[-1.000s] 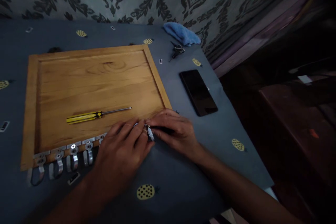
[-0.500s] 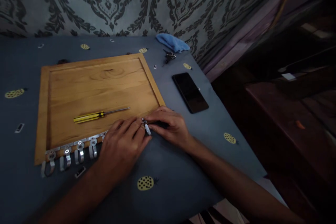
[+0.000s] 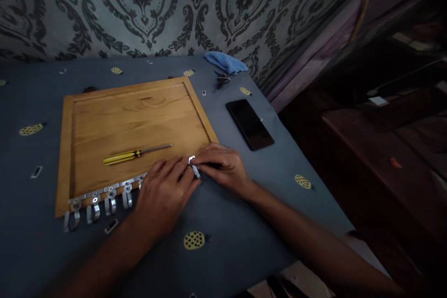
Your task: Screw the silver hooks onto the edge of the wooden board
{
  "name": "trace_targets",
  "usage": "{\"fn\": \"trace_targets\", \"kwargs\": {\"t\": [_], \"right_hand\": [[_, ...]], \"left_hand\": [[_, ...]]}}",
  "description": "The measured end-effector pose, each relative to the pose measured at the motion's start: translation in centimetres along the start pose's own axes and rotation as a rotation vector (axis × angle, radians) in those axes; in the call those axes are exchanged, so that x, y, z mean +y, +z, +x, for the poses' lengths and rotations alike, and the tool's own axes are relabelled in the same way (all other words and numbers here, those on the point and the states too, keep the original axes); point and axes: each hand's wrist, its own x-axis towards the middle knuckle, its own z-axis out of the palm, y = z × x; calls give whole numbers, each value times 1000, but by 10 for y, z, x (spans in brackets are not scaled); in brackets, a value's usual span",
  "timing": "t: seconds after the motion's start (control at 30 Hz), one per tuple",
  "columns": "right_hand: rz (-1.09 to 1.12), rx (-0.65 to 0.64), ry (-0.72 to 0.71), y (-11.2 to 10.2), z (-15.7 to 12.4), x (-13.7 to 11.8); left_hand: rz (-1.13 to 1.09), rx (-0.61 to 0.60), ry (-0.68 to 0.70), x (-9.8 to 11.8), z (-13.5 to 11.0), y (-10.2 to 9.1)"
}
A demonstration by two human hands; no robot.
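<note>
A metal hook rail [image 3: 101, 192] with several silver hooks lies along the near edge of a framed wooden board [image 3: 139, 116]. My left hand [image 3: 167, 186] rests over the rail's right part, fingers bent and pressed on it, hiding its middle. Close beside it, my right hand [image 3: 223, 165] pinches with thumb and forefinger at the rail's right end, by the last hook [image 3: 195, 171]. Anything small between those fingertips is hidden. On the board lies a screwdriver [image 3: 129, 154] with a yellow and black handle, its shaft pointing right.
A black phone [image 3: 249, 124] lies right of the board. Behind it are a small dark tool [image 3: 221, 81], perhaps scissors, and a blue cloth [image 3: 226, 62]. The blue-grey table cover [image 3: 244, 223] carries pineapple prints. A patterned wall [image 3: 195, 14] rises behind; dark furniture [image 3: 377, 158] stands at right.
The camera view has shifted slightly, so the board appears a little to the right and lower. Both hands stay at the rail's right end, with only slight finger movement.
</note>
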Motion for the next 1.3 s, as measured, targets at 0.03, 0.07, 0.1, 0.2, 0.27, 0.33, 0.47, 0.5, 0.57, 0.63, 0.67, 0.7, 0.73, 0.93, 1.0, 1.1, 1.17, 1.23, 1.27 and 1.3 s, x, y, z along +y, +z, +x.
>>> {"fn": "trace_targets", "kwargs": {"t": [0.03,0.07,0.1,0.2,0.27,0.33,0.47,0.5,0.57,0.63,0.67,0.7,0.73,0.93,1.0,1.1,1.17,1.23,1.27,1.3], "right_hand": [[-3,0,-4,0,0,0],[-4,1,-8,0,0,1],[-6,1,-10,0,0,1],[-9,-9,-13,0,0,2],[-13,-13,-21,0,1,1],[-20,-20,-34,-1,1,1],[-51,-38,-56,-2,0,2],[-56,-40,-63,-2,0,2],[-62,-42,-73,-2,-1,2],[-65,-39,-78,-2,-1,2],[-66,-40,-78,-2,-1,2],[-66,-44,-79,-3,-1,2],[-64,-50,-82,-3,0,1],[-43,-67,-85,-11,0,-3],[-45,-60,-77,-12,0,-3],[-61,-55,-73,-13,-2,-2],[-69,-56,-71,-12,-3,0],[-72,-56,-69,-11,-3,1],[-74,-57,-72,-11,-4,2],[-76,-56,-72,-10,-4,3]], "left_hand": [[-4,-5,-3,0,-1,0],[-8,-8,-5,0,-1,1],[-13,-6,-8,0,-1,1],[-19,8,-16,1,-2,2],[-20,19,-19,1,-2,2],[-24,28,-19,1,-2,2],[-30,28,-20,1,-2,2],[-28,29,-17,1,-2,1],[-18,26,-9,1,-2,1],[-8,23,-6,1,-2,1],[-5,23,-6,1,-1,1],[-1,25,-7,1,-1,1],[4,27,-5,1,-1,0],[15,11,-10,1,-1,0],[6,9,-5,1,-1,0],[2,5,1,1,-1,0],[5,5,2,1,-1,0],[10,13,10,0,-1,0],[11,17,15,0,-1,0],[10,18,17,0,-1,0]]}}
